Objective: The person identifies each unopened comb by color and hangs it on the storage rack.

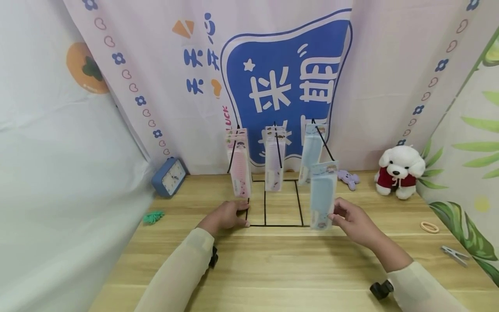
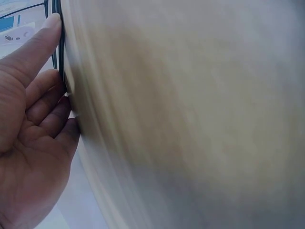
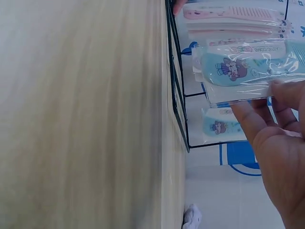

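My right hand (image 1: 352, 221) pinches a clear-packaged blue comb (image 1: 322, 195) by its lower right edge, thumb on the front. The package's top meets the front tip of the right hook on a black wire display rack (image 1: 264, 208). Farther back on that hook hangs another blue comb package (image 1: 311, 151). Purple comb packages (image 1: 274, 160) hang on the middle hook and pink ones (image 1: 239, 167) on the left hook. At the rack's front left corner my left hand (image 1: 226, 215) holds the base wire, thumb and fingertips against it (image 2: 40, 100).
A blue clock (image 1: 169, 177) and a green tangled item (image 1: 153, 217) lie on the left. To the right are a white plush dog (image 1: 400, 171), a small purple toy (image 1: 348, 179), a beige ring (image 1: 429, 227) and a grey clip (image 1: 455, 255). A printed curtain (image 1: 187, 134) hangs behind.
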The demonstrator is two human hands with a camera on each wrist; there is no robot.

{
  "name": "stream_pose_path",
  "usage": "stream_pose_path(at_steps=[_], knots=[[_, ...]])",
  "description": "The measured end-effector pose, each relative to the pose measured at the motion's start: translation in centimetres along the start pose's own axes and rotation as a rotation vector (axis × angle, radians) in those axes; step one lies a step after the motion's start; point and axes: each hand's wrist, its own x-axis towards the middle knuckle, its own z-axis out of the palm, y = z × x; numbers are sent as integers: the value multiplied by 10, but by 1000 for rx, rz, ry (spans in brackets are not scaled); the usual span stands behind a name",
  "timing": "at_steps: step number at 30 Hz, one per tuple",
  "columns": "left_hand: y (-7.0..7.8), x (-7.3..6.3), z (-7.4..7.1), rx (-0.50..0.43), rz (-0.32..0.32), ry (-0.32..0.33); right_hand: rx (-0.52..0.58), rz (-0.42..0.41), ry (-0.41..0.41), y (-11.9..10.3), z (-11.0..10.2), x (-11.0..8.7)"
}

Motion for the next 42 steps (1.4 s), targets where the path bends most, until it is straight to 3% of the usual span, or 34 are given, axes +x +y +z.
stream_pose_path(at_steps=[8,21,36,42], knots=[[1,1,-1,-6,-4,-5,53,51,50,1,-6,-5],[4,0,-1,-25,-25,-22,8,79,61,5,-9,0],[2,-2,-1,-31,-29,-15,-18,115,122,13,-11,66],[1,-1,-1,-26,-25,-7,-44,154,147,18,-13,83]])
